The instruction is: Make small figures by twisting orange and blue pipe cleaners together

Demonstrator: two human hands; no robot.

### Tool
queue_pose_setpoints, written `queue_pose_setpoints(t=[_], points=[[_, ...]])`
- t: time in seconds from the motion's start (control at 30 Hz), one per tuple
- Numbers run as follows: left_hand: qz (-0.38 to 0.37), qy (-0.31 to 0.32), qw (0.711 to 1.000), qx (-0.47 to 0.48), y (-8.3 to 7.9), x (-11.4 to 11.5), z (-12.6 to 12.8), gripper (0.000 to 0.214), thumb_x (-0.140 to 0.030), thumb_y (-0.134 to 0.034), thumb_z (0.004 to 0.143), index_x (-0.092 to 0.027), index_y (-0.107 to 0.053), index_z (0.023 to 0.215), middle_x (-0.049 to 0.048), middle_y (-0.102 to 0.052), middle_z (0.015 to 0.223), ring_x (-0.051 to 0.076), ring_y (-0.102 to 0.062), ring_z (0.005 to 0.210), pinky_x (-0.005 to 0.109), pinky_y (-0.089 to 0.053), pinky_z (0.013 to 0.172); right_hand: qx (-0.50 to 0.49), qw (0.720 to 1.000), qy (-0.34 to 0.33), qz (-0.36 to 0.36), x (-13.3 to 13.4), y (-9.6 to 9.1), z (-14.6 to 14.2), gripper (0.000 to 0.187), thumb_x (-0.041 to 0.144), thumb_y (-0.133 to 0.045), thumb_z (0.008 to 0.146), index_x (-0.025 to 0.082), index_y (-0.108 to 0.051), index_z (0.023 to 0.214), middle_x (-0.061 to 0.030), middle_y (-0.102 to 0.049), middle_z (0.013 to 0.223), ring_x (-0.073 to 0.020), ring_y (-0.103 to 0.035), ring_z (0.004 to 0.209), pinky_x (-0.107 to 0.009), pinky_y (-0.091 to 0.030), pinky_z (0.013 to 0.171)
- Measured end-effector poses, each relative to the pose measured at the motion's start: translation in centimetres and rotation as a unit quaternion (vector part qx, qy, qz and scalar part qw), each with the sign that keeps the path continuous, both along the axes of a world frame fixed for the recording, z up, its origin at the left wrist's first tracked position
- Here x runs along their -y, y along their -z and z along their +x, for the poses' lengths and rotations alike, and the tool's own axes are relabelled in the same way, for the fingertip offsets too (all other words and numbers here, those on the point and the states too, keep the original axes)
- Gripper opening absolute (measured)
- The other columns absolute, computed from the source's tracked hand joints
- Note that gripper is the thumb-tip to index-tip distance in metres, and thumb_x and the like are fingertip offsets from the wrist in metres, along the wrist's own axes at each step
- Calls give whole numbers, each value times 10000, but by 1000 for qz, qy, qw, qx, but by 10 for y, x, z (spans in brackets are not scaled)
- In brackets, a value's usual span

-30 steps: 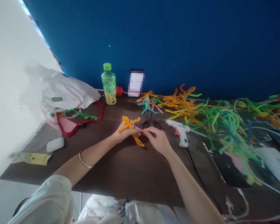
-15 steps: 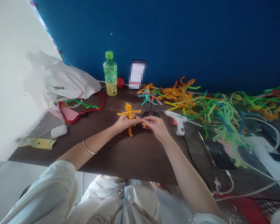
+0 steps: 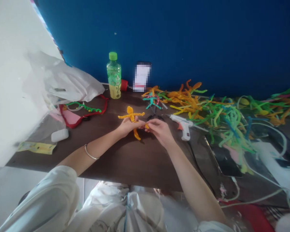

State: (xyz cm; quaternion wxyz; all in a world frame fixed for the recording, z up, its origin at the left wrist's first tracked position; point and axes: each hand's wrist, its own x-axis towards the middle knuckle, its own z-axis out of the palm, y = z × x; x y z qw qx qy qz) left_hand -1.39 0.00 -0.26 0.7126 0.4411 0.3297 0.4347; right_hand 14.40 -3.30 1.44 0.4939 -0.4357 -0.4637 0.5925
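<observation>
- Here, an orange pipe-cleaner figure (image 3: pixel 131 119) lies over the dark tabletop (image 3: pixel 125 169), held in front of the person, roughly midway between the two forearms.
- Long axis: runs from the far side to the near side, tilted slightly, with the round head end pointing away from the person, toward the blue wall (image 3: pixel 183 42), and one leg pointing back toward the person and slightly to the right.
- Cross axis: the two arms of the figure spread out sideways, nearly level across the view.
- Left hand (image 3: pixel 128 126): fingers curled, partly closed around the middle of the figure, with the palm under it; a metal bangle (image 3: pixel 88 152) sits on the wrist.
- Right hand (image 3: pixel 160 132): thumb and fingers drawn together in a pinch on the short orange end at the figure's lower right, just beside the left hand's fingertips.
- Nearby: black-handled scissors (image 3: pixel 154 116) lie just beyond the right hand, beneath a small teal pipe-cleaner figure (image 3: pixel 151 102); a white hot glue gun (image 3: pixel 183 127) lies to the right.
- Beyond: a heap of pipe cleaners (image 3: pixel 215 112) spreads along the right side, and a green-capped plastic bottle (image 3: pixel 114 75) stands upright by the wall.
</observation>
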Motion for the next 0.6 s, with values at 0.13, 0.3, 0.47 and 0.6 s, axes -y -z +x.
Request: queue_pose_setpoints(t=[0.13,0.3,0.47,0.6], points=[[-35,-13,999,23,-3,-1,-1,429,-205,-724,574,-180,-300,637,-4,-628,609,123,-621,603,270,-482,628,119,986,-24,114,3,-4,6,248,300,-688,645,193,-610,855,-34,-663,838,-155,-628,735,-321,-504,718],[-73,4,997,39,-4,-3,-2,435,-185,-736,555,-174,-307,629,7,-647,668,130,-640,645,282,-498,670,375,868,23,326,5,-6,8,179,287,-601,757,204,-622,915,-49,-672,887,-172,-622,807,-325,-490,766],[-95,8,994,45,-5,-5,-2,431,-184,-746,537,-170,-323,622,-12,-641,656,121,-640,625,262,-510,651,521,730,32,442,5,-3,14,174,251,-522,832,195,-626,961,-67,-675,901,-177,-612,832,-304,-465,754],[-94,7,994,48,-5,-4,-2,426,-180,-753,539,-167,-335,617,-19,-626,618,131,-640,621,267,-514,643,574,675,60,460,6,-3,16,182,268,-517,837,200,-634,959,-82,-663,941,-189,-598,866,-308,-439,763]])
